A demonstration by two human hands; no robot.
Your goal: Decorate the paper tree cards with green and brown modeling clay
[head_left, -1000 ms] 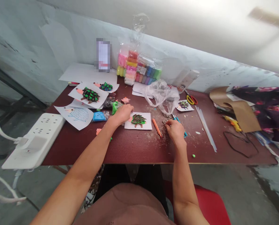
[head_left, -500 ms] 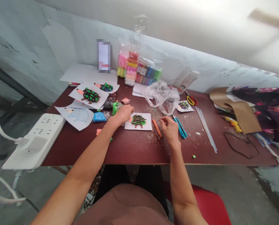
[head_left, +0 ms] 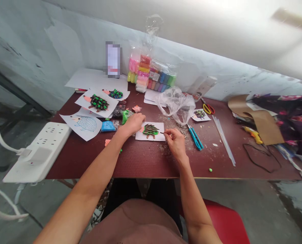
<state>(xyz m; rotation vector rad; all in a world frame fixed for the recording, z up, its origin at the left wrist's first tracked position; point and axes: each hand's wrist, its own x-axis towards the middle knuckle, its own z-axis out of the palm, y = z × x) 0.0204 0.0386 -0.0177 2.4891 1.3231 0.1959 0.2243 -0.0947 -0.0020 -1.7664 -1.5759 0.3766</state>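
A white card [head_left: 140,137] lies on the table, bearing a clay hedgehog [head_left: 151,130] with a pink face, a green body and rows of thin dark brown spines. My left hand [head_left: 134,123] presses on the card's upper left corner with bent fingers, covering part of the pink face. Just off the card's right edge, my right hand [head_left: 175,139] pinches a thin dark sliver [head_left: 162,133], its tip pointing left at the spines. Behind my left wrist are a bag of green clay [head_left: 125,116] and a blue clay pack [head_left: 107,126].
Finished hedgehog cards [head_left: 98,102] and a blue drawing [head_left: 83,126] lie at left, beside a power strip [head_left: 39,154]. Clay packs [head_left: 143,73] and a plastic bag [head_left: 176,103] stand behind. At right are a blue cutter [head_left: 195,138], scissors [head_left: 208,108], glue sticks [head_left: 224,140] and a glue gun [head_left: 252,133].
My right hand has moved left to the card's edge, and the sliver now shows in its fingers. The orange stick beside the card is now hidden behind that hand. My left hand stays put.
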